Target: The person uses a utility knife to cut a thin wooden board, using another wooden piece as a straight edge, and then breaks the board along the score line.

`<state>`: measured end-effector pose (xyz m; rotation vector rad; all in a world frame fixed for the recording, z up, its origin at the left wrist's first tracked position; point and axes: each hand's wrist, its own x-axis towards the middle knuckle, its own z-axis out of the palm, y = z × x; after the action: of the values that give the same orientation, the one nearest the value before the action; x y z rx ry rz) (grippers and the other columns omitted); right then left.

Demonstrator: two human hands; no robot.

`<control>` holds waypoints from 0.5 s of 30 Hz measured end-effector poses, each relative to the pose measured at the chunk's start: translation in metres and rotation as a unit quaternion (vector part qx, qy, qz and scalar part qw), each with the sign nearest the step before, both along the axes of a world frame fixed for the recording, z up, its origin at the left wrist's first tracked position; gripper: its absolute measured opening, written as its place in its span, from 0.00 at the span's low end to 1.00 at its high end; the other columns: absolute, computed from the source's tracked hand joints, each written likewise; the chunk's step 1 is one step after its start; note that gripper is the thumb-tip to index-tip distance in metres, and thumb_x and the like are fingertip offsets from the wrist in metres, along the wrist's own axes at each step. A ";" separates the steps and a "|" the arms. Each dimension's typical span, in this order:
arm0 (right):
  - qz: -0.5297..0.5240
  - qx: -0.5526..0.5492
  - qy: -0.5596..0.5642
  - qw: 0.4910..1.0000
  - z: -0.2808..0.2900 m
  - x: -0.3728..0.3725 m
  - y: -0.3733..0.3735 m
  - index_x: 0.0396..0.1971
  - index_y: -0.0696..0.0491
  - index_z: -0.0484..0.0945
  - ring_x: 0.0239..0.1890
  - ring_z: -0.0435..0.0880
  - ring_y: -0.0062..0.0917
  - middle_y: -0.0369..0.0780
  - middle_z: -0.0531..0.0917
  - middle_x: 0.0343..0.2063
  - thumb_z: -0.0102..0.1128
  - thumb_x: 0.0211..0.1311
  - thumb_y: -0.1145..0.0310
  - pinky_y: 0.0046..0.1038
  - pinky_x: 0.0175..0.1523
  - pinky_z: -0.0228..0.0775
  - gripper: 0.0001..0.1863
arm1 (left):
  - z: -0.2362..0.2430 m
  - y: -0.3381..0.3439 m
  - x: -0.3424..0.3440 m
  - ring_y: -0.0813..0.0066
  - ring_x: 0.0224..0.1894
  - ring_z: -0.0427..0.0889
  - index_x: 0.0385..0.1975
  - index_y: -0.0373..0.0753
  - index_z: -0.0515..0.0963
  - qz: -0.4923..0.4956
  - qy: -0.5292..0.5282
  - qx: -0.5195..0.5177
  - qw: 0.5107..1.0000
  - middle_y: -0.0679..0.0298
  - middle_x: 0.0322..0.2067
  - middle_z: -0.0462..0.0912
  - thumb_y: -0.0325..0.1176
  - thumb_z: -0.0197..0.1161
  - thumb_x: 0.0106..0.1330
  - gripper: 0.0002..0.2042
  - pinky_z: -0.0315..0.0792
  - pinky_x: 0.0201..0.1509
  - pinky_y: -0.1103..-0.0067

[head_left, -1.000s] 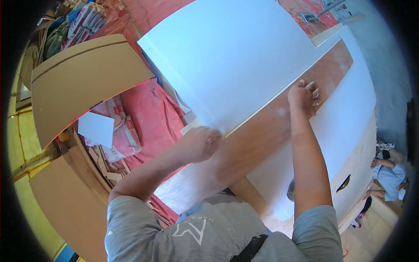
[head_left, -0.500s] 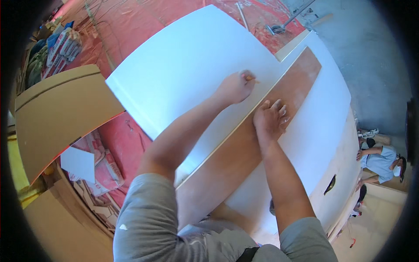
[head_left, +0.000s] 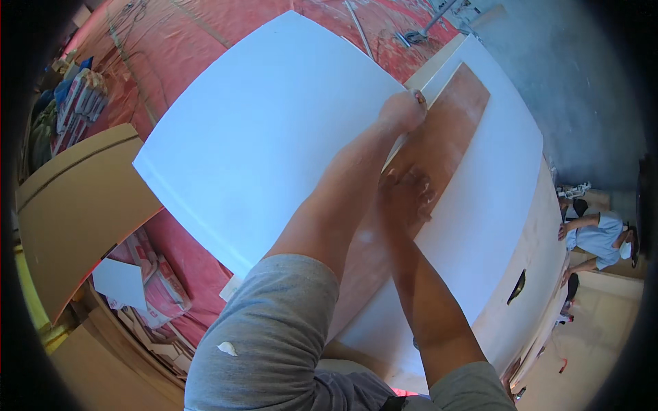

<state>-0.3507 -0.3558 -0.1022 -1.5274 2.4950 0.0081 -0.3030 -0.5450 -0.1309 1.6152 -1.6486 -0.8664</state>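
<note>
My left hand (head_left: 404, 111) is closed around a pencil (head_left: 419, 97), of which only a small orange bit shows. It rests at the long left edge of a brown wooden board (head_left: 456, 113), toward the board's far end. Lower down, my right hand (head_left: 408, 195) lies on that board with its fingers spread, partly in shadow. Beneath the board is a large white sheet (head_left: 274, 137), showing on both sides of it. My left forearm hides part of the board's near half.
Brown panels (head_left: 75, 198) and a small white offcut (head_left: 120, 282) lie at the left, by stacked bags (head_left: 82, 103). Red sheeting (head_left: 226, 34) covers the floor beyond. A floor tool (head_left: 415, 38) lies at the far side. Another person (head_left: 596, 240) is at the right.
My left hand has moved forward and right with the pencil, from over the white sheet to the board's edge. My right hand stays on the board. The whole view has shifted slightly.
</note>
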 end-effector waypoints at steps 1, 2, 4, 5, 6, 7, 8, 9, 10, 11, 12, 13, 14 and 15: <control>0.003 0.004 0.003 1.000 0.001 0.000 -0.001 0.76 0.50 0.54 0.78 0.46 0.60 0.47 0.52 0.77 0.41 0.76 0.48 0.78 0.67 0.47 0.35 | 0.001 -0.004 -0.002 0.43 0.48 0.85 0.44 0.36 0.83 -0.001 -0.017 0.010 1.000 0.43 0.44 0.86 0.40 0.46 0.73 0.19 0.78 0.55 0.57; -0.002 -0.006 0.010 1.000 -0.002 0.000 -0.002 0.76 0.50 0.55 0.77 0.47 0.60 0.48 0.53 0.77 0.41 0.76 0.47 0.77 0.67 0.48 0.35 | 0.002 -0.005 -0.003 0.43 0.48 0.85 0.45 0.35 0.83 -0.010 -0.020 0.008 1.000 0.43 0.45 0.86 0.39 0.46 0.73 0.19 0.78 0.55 0.57; -0.008 -0.026 0.024 0.999 -0.011 0.001 0.000 0.75 0.50 0.57 0.77 0.49 0.59 0.48 0.55 0.75 0.42 0.76 0.47 0.76 0.67 0.50 0.34 | 0.003 -0.006 -0.002 0.44 0.49 0.85 0.45 0.34 0.83 -0.024 -0.025 0.004 0.999 0.44 0.45 0.86 0.38 0.46 0.73 0.19 0.78 0.56 0.57; -0.003 -0.030 0.028 0.999 -0.011 0.002 0.001 0.75 0.50 0.57 0.76 0.50 0.59 0.48 0.56 0.75 0.42 0.76 0.46 0.76 0.66 0.51 0.34 | 0.003 -0.005 0.000 0.44 0.49 0.85 0.45 0.33 0.83 -0.032 -0.044 -0.001 0.999 0.44 0.46 0.86 0.38 0.46 0.73 0.19 0.78 0.56 0.57; 0.004 -0.035 0.031 0.999 -0.010 0.003 0.001 0.74 0.50 0.58 0.76 0.52 0.59 0.48 0.57 0.74 0.42 0.76 0.46 0.76 0.66 0.52 0.34 | 0.004 -0.004 0.004 0.44 0.49 0.85 0.45 0.33 0.83 -0.038 -0.063 -0.007 0.997 0.44 0.46 0.86 0.38 0.46 0.72 0.19 0.78 0.55 0.57; 0.008 -0.038 0.035 0.999 -0.008 0.003 0.003 0.74 0.50 0.59 0.75 0.53 0.58 0.48 0.58 0.73 0.42 0.76 0.46 0.75 0.66 0.53 0.34 | 0.006 0.000 0.006 0.44 0.49 0.86 0.45 0.33 0.83 -0.048 -0.081 -0.011 0.995 0.44 0.46 0.86 0.37 0.46 0.72 0.19 0.78 0.55 0.57; 0.013 -0.031 0.041 0.999 -0.006 0.004 0.005 0.73 0.50 0.60 0.75 0.54 0.58 0.49 0.59 0.73 0.42 0.76 0.46 0.75 0.66 0.53 0.34 | 0.006 0.007 0.010 0.43 0.49 0.85 0.44 0.34 0.83 -0.052 -0.082 -0.019 0.995 0.44 0.45 0.86 0.38 0.47 0.72 0.18 0.78 0.55 0.57; 0.020 -0.024 0.046 0.998 -0.002 0.004 0.005 0.72 0.50 0.61 0.74 0.55 0.57 0.49 0.60 0.72 0.42 0.76 0.46 0.74 0.66 0.54 0.33 | 0.005 0.017 0.016 0.42 0.48 0.85 0.44 0.34 0.83 -0.054 -0.084 -0.026 0.995 0.44 0.44 0.86 0.39 0.48 0.72 0.18 0.77 0.54 0.56; 0.025 -0.016 0.051 0.998 0.002 0.002 0.006 0.72 0.50 0.61 0.74 0.56 0.57 0.49 0.61 0.71 0.42 0.76 0.46 0.74 0.66 0.54 0.33 | 0.006 0.030 0.021 0.42 0.48 0.84 0.43 0.35 0.83 -0.059 -0.085 -0.033 0.994 0.43 0.44 0.86 0.40 0.48 0.71 0.18 0.77 0.54 0.55; 0.021 -0.021 0.040 0.999 0.003 0.002 0.007 0.73 0.50 0.60 0.74 0.55 0.57 0.49 0.60 0.72 0.42 0.76 0.46 0.73 0.67 0.54 0.34 | 0.009 0.049 0.029 0.42 0.48 0.84 0.43 0.35 0.83 -0.070 -0.081 -0.019 0.994 0.43 0.44 0.85 0.39 0.48 0.71 0.17 0.77 0.54 0.55; 0.018 -0.026 0.028 0.999 0.004 0.003 0.006 0.74 0.50 0.59 0.75 0.54 0.56 0.49 0.59 0.73 0.41 0.76 0.45 0.73 0.68 0.53 0.34 | 0.012 0.067 0.037 0.42 0.49 0.84 0.43 0.36 0.83 -0.080 -0.076 -0.006 0.994 0.43 0.44 0.85 0.39 0.49 0.71 0.17 0.76 0.55 0.55; 0.017 -0.028 0.016 0.999 0.007 0.004 0.009 0.75 0.49 0.58 0.76 0.53 0.56 0.49 0.57 0.75 0.40 0.76 0.45 0.72 0.68 0.53 0.35 | 0.021 0.092 0.047 0.42 0.49 0.83 0.43 0.36 0.83 -0.089 -0.072 0.010 0.993 0.43 0.44 0.85 0.39 0.49 0.71 0.17 0.76 0.55 0.55; 0.014 -0.030 0.014 0.999 0.008 0.003 0.010 0.76 0.48 0.57 0.76 0.51 0.56 0.48 0.55 0.76 0.39 0.76 0.44 0.72 0.69 0.52 0.35 | 0.031 0.118 0.060 0.41 0.49 0.83 0.43 0.36 0.83 -0.105 -0.081 0.032 0.991 0.43 0.43 0.85 0.39 0.49 0.71 0.17 0.76 0.55 0.55; 0.013 -0.032 0.011 0.999 0.007 0.003 0.008 0.77 0.47 0.55 0.77 0.50 0.55 0.47 0.53 0.77 0.38 0.76 0.44 0.71 0.70 0.51 0.36 | 0.043 0.145 0.074 0.41 0.48 0.83 0.42 0.36 0.82 -0.120 -0.091 0.054 0.987 0.43 0.43 0.85 0.39 0.48 0.71 0.17 0.76 0.54 0.55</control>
<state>-0.3474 -0.3474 -0.0947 -1.5937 2.5142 -0.0519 -0.2290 -0.4003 -0.0883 1.6325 -1.9856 -0.9652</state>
